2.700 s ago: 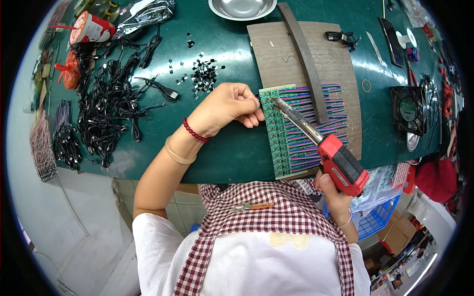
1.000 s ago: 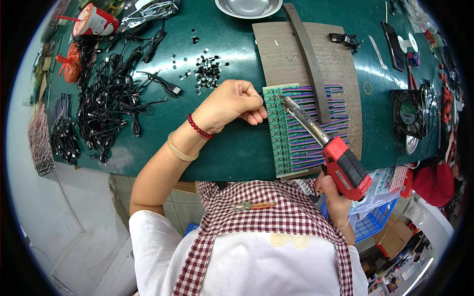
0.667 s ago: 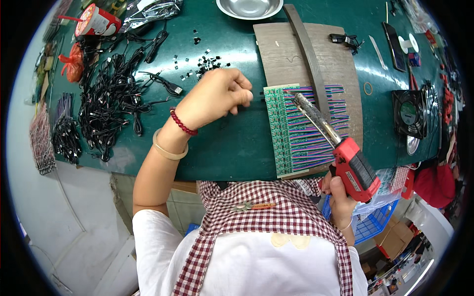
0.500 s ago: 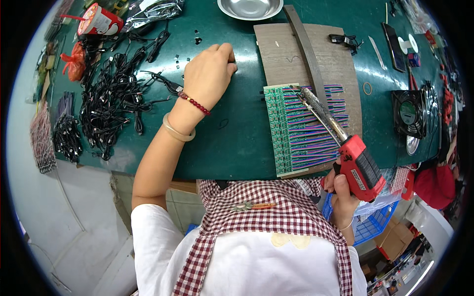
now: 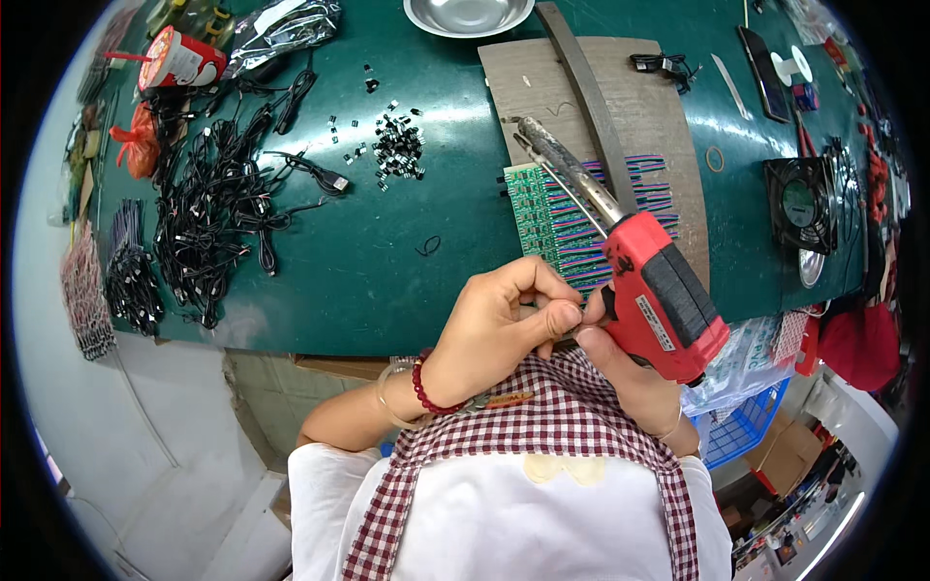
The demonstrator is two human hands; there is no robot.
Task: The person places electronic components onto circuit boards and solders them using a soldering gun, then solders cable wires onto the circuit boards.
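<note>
My right hand point(image 5: 635, 382) grips a red and black soldering gun point(image 5: 659, 290) whose metal tip points to the far left, above the board. My left hand point(image 5: 504, 320) has thumb and forefinger pinched together, close to my right hand's fingertips; what they hold, if anything, is too small to make out. Beyond the hands lies a row of green circuit boards point(image 5: 530, 213) with several thin coloured wires point(image 5: 649, 184) running right, partly hidden by the gun. A pile of small black components point(image 5: 399, 145) lies to the left of the boards.
A grey metal bar point(image 5: 586, 87) crosses the brown board point(image 5: 518, 73). At left are tangled black USB cables point(image 5: 218, 203) and a red paper cup point(image 5: 179, 60). A metal bowl point(image 5: 470, 15) stands at the back, a small black fan point(image 5: 802, 205) at right.
My left hand has come back from the far left of the boards to my right hand, uncovering the component pile. The soldering gun has shifted left and away from me.
</note>
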